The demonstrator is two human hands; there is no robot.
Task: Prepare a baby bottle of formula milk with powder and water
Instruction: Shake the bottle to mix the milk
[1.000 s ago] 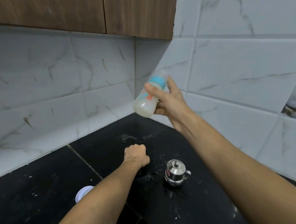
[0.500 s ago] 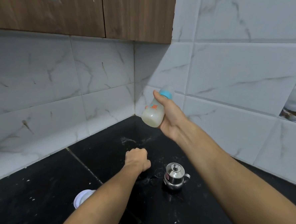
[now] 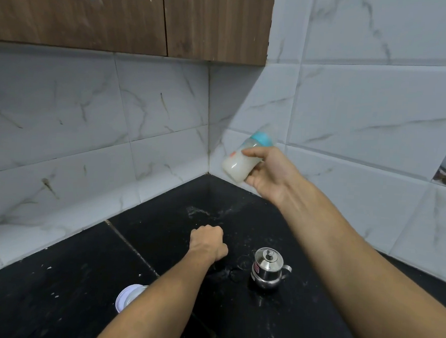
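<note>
Carefully now: if the cap (image 3: 262, 138) is loose, milk could spray out, and a slack hold could drop the bottle (image 3: 239, 162) onto the table (image 3: 65, 290). Your right hand (image 3: 268, 175) has its grip clamped round it, aloft near the far corner; your left hand (image 3: 208, 242) rests fisted, seemingly empty. Long axis tilts: cap up-right, base down-left

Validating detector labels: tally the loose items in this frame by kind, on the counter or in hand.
baby bottle: 1, tilted, held in the right hand
small steel pot: 1, on the black counter
white round lid: 1, partly hidden; whether it sits on a container cannot be told
Total: 3
</note>
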